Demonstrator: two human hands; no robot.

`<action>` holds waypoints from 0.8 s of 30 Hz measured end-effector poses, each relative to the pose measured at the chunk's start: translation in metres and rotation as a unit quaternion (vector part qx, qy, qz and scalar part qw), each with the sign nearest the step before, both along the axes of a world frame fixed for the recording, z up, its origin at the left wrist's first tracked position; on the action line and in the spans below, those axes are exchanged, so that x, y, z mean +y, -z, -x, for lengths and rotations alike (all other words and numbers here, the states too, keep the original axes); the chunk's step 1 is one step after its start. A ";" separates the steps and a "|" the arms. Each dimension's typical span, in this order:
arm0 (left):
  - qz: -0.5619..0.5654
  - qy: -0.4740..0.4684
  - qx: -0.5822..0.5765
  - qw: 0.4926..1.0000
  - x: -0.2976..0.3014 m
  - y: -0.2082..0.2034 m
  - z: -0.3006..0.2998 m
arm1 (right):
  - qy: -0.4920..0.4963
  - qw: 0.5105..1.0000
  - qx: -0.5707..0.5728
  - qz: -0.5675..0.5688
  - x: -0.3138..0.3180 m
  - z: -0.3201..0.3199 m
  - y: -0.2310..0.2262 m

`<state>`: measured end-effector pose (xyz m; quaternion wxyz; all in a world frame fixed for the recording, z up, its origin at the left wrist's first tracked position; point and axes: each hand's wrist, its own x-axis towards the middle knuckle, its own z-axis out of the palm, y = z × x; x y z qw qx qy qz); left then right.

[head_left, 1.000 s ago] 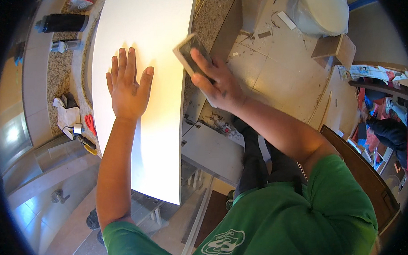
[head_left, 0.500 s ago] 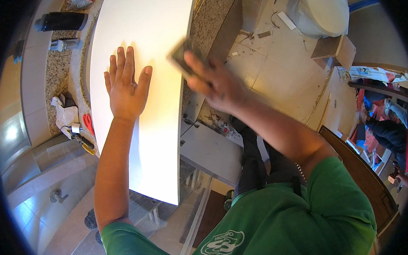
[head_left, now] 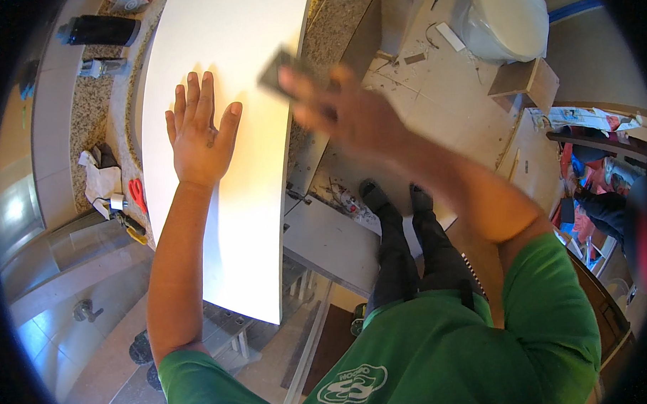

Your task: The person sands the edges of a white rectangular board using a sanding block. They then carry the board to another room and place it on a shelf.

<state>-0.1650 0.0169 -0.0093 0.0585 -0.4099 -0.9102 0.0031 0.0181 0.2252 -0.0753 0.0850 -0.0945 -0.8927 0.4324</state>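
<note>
Person in green shirt (head_left: 442, 347) stands over long white panel (head_left: 224, 98) lying on speckled granite counter (head_left: 85, 118). Left hand (head_left: 200, 131) rests flat on panel, fingers spread, palm down, gripping nothing. Right hand (head_left: 349, 112), motion-blurred, clasps dark flat block (head_left: 280, 72) at panel's right edge; exact grip unclear through blur. Red scissors (head_left: 136, 194) and crumpled cloth (head_left: 98, 174) lie left of panel. Farther off: black bottle (head_left: 96, 30) on counter, white toilet (head_left: 502, 18) on littered floor.
</note>
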 end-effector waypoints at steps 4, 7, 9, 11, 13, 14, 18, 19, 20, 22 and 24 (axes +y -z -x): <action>-0.003 0.003 0.005 1.000 0.000 0.000 -0.001 | 0.096 0.992 0.087 -0.001 0.064 0.062 0.004; -0.003 0.001 -0.001 1.000 0.001 0.000 0.000 | 0.133 0.985 0.104 0.026 0.058 0.061 -0.010; -0.010 0.004 -0.007 1.000 0.001 0.000 0.000 | 0.028 0.990 0.111 -0.082 0.006 0.010 -0.015; -0.006 -0.003 -0.006 1.000 0.001 0.000 -0.001 | -0.024 0.990 0.115 -0.076 -0.020 -0.018 -0.023; -0.007 0.000 -0.002 1.000 0.002 0.000 0.000 | -0.069 0.994 0.060 -0.059 -0.017 -0.023 -0.020; -0.008 0.002 -0.002 1.000 0.001 0.000 0.000 | -0.038 0.996 0.071 -0.027 -0.010 -0.019 -0.016; -0.010 0.005 0.004 1.000 0.001 0.000 -0.001 | 0.094 0.982 0.159 -0.037 0.059 0.051 0.021; -0.006 0.002 0.001 1.000 0.001 0.000 -0.002 | 0.098 0.985 0.140 -0.011 0.055 0.053 0.027; -0.003 -0.001 -0.002 1.000 0.001 0.000 -0.002 | 0.101 0.987 0.121 0.015 0.047 0.052 0.030; -0.001 -0.004 -0.001 1.000 0.001 0.000 -0.001 | 0.111 0.983 0.124 0.076 0.011 0.031 0.026; -0.002 0.001 0.010 1.000 0.001 0.000 0.000 | 0.066 0.993 0.095 -0.018 -0.057 -0.022 0.014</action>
